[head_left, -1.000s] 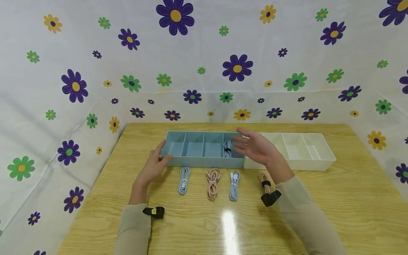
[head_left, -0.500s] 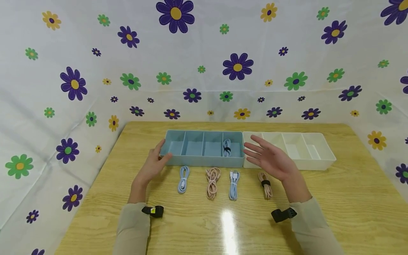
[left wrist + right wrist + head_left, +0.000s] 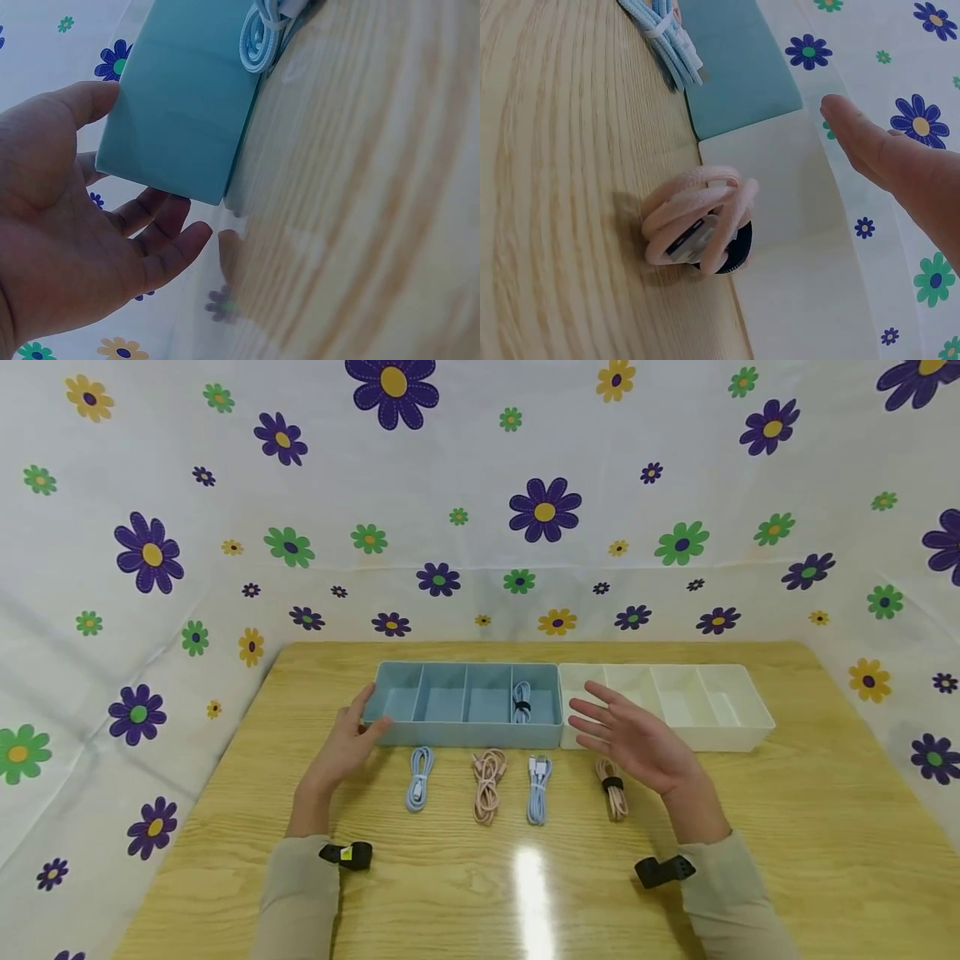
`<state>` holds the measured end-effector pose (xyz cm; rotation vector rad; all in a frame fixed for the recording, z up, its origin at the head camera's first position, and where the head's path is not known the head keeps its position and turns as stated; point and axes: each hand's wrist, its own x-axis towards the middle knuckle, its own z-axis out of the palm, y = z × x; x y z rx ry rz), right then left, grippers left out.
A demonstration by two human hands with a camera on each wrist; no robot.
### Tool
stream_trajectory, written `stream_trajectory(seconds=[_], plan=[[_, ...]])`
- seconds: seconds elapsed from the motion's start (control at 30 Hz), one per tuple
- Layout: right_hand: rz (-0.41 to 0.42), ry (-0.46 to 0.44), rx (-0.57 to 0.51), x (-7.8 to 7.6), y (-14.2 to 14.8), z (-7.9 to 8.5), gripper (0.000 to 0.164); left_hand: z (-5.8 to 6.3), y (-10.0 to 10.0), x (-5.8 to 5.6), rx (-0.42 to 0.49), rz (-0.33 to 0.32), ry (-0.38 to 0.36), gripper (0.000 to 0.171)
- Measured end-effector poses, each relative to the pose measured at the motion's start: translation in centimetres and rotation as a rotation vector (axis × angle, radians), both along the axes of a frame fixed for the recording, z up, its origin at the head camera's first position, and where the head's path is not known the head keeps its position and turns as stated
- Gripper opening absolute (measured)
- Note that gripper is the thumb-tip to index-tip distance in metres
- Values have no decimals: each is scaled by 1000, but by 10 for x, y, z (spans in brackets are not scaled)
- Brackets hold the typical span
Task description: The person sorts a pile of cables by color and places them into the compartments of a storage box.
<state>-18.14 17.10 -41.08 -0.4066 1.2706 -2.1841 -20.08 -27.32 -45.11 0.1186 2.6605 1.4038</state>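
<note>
In the head view my left hand is at the left end of a blue four-compartment box. Its thumb touches the front corner, and the relaxed fingers lie along the end wall, as the left wrist view also shows. A blue cable bundle with a black strap lies in the box's rightmost compartment. My right hand hovers with straight, spread fingers over the front left of a white divided box, holding nothing. Below it on the table lies a pink cable bundle with a black strap.
In front of the blue box lie a blue cable with a white tie, a pink cable and another blue cable. The two boxes stand end to end on the wooden table. A flowered cloth hangs behind.
My right hand has drawn back to the right, from over the blue box's rightmost compartment to over the white box. My left hand has stayed at the blue box's end. The head view has shifted slightly.
</note>
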Motion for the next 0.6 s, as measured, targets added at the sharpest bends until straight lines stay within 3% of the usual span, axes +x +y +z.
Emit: stream_trajectory(seconds=[0.33, 0.6], plan=[[-3, 141, 153, 6, 1, 8, 61, 10, -1, -3, -49, -11, 28, 74], [-10, 180, 197, 10, 9, 6, 59, 2, -3, -1, -60, -10, 21, 75]])
